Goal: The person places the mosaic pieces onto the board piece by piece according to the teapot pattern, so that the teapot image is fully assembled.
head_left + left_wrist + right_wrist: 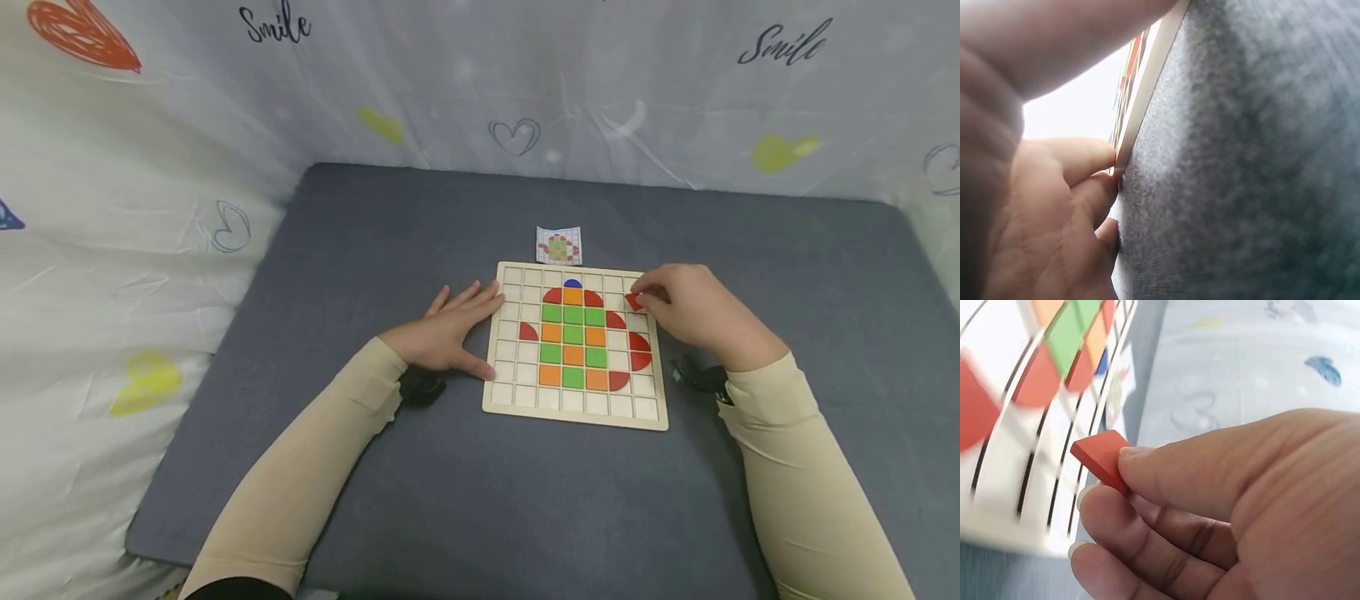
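Note:
A wooden grid board lies on the table, with green and orange square tiles in its middle columns. Several red rounded tiles sit around these, and a blue half-round tile is at the top. Over the board's upper right, my right hand pinches a red tile between thumb and fingers; one straight-edged corner shows, the rest is covered. My left hand spreads its fingers along the board's left edge, touching it; the left wrist view shows fingertips against the board's side.
Just behind the board lies a small printed card with a coloured grid picture. The grey table extends on all sides. A white curtain with hearts and lettering hangs along the back and left.

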A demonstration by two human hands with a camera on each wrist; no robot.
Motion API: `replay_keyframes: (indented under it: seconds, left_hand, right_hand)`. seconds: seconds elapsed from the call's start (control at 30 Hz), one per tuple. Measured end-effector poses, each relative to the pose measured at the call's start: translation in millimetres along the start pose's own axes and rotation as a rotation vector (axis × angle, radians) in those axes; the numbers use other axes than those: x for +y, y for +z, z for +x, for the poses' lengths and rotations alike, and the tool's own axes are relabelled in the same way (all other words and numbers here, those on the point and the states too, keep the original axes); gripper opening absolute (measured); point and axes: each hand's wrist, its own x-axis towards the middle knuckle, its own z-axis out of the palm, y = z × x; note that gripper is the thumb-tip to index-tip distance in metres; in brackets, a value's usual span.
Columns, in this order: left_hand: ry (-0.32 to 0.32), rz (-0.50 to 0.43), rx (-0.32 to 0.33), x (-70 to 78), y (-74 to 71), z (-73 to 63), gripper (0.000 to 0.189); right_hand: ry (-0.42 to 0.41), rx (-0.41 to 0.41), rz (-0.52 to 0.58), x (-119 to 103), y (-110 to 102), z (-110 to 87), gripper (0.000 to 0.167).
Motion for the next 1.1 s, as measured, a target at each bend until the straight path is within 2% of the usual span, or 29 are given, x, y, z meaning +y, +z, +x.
replay_keyframes:
  seconds: [0.27, 0.5, 0.9, 1.1]
  left_hand:
    - [0.012, -0.001, 0.014, -3.8, 1.9, -2.1, 0.122]
    - [0.012, 0.012, 0.016, -2.7, 3.2, -0.3, 0.121]
    - [0.014, 0.02, 0.017, -0.2, 1.0, -1.2, 0.121]
    - [0.02, 0.02, 0.024, -0.1, 0.9, -2.0, 0.123]
  right_hand:
    - [-0.102, -0.045, 0.046, -39.9, 12.1, 19.0, 0.02]
    - [-0.221, -0.095, 0.083, -65.4, 31.3, 31.2, 0.019]
    - [-0.295, -0.144, 0.127, -92.3, 50.1, 45.0, 0.016]
    - [-0.317, -0.161, 0.115, -100.3, 55.9, 49.9, 0.016]
